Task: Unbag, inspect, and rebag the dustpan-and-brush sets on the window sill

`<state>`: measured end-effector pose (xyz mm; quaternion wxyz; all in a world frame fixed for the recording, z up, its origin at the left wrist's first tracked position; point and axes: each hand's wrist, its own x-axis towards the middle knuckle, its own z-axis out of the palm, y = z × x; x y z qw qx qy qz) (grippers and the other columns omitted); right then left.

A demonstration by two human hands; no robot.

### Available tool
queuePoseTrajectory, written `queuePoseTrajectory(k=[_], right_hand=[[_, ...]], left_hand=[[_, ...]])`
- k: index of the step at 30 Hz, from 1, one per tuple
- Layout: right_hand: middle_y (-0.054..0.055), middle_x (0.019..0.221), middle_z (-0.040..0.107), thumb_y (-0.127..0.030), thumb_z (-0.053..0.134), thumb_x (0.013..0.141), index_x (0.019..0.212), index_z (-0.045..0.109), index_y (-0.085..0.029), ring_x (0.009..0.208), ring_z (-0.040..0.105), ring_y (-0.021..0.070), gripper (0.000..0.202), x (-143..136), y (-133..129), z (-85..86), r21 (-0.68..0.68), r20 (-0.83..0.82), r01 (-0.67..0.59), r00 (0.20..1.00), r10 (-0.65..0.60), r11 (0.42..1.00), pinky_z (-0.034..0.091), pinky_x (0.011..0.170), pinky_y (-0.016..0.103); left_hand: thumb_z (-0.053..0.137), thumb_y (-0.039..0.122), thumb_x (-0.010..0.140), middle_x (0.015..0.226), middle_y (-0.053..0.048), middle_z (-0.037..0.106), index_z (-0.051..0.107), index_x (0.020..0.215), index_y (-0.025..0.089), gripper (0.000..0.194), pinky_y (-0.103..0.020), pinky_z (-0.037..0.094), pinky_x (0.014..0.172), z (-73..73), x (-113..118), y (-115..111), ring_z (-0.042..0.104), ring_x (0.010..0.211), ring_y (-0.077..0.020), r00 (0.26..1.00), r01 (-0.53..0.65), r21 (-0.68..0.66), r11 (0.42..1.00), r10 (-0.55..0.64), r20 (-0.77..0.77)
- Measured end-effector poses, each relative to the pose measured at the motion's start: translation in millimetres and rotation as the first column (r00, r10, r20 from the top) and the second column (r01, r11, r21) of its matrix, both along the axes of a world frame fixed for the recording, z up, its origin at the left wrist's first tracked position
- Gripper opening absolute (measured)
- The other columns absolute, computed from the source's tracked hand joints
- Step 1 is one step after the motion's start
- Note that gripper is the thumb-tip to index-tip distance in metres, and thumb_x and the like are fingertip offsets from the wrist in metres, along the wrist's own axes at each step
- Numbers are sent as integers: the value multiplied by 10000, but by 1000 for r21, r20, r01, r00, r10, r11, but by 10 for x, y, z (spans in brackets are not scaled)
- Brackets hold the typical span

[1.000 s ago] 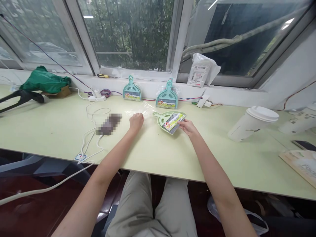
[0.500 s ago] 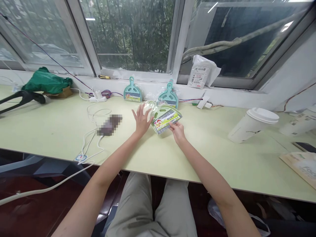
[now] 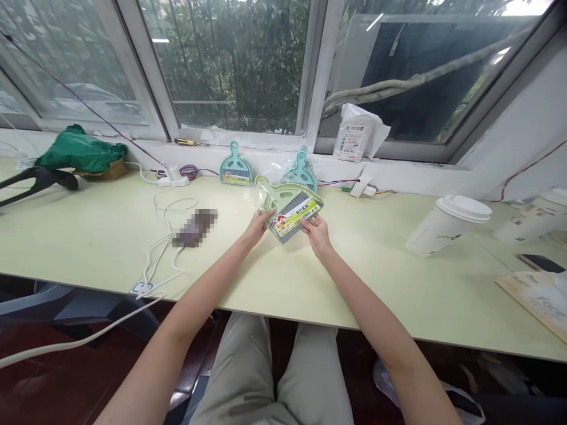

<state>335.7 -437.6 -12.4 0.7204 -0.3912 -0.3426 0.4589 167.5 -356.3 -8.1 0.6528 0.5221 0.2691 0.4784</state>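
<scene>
The green dustpan set (image 3: 290,209) is pinched between the left hand (image 3: 257,226) and right hand (image 3: 313,228), raised off the table (image 3: 110,236).

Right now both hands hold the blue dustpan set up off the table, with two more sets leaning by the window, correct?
Not quite: the dustpan set held by the left hand and right hand is light green, not blue. The head view shows it. The two sets by the window are the blue ones.

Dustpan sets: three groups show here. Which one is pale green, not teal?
The pale green dustpan set, held off the table by both hands; the single teal set and teal stack lean against the wall.
</scene>
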Motion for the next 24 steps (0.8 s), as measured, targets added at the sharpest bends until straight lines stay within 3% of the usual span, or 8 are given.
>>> queuePoseTrajectory(k=[9, 14, 19, 22, 24], right_hand=[[56, 995, 710, -227, 765, 641, 867, 620, -178, 1010, 658, 189, 273, -31, 21, -9, -5, -52, 90, 995, -90, 996, 566, 879, 301], [51, 1018, 698, -257, 743, 663, 912, 601, -194, 1039, 646, 189, 294, -46, 40, -22, 6, -51, 203, 978, -202, 979, 566, 879, 315], [38, 960, 704, -231, 746, 653, 877, 589, -202, 1011, 653, 186, 276, 14, 49, 7, -1, -48, 174, 984, -174, 985, 569, 869, 324], [46, 961, 706, -225, 752, 646, 872, 591, -195, 1011, 654, 196, 279, 61, 41, 36, 6, -38, 170, 985, -169, 985, 571, 857, 327], [51, 982, 704, -233, 749, 653, 879, 592, -193, 1018, 651, 194, 278, 82, 36, 46, 24, -35, 192, 981, -191, 981, 569, 856, 318]], left_hand=[[769, 338, 669, 1077, -81, 699, 600, 1090, 162, 487, -412, 483, 971, -1, 135, -176, 642, 1050, -253, 990, 127, -39, 991, -125, 67], [730, 354, 736, 1262, -85, 620, 576, 1166, 191, 486, -425, 445, 1027, -22, 245, -320, 584, 1166, -252, 960, 269, -54, 962, -263, 95], [788, 310, 673, 1320, -95, 580, 581, 1160, 188, 542, -419, 405, 1065, -58, 280, -375, 552, 1209, -264, 968, 237, -39, 971, -232, 96], [816, 272, 639, 1346, -123, 554, 544, 1238, 210, 660, -436, 425, 1032, -63, 240, -404, 574, 1182, -282, 923, 384, -57, 921, -384, 15], [791, 337, 676, 1373, -142, 525, 530, 1272, 222, 660, -447, 440, 1007, -55, 232, -412, 551, 1209, -302, 864, 502, -63, 863, -503, -3]])
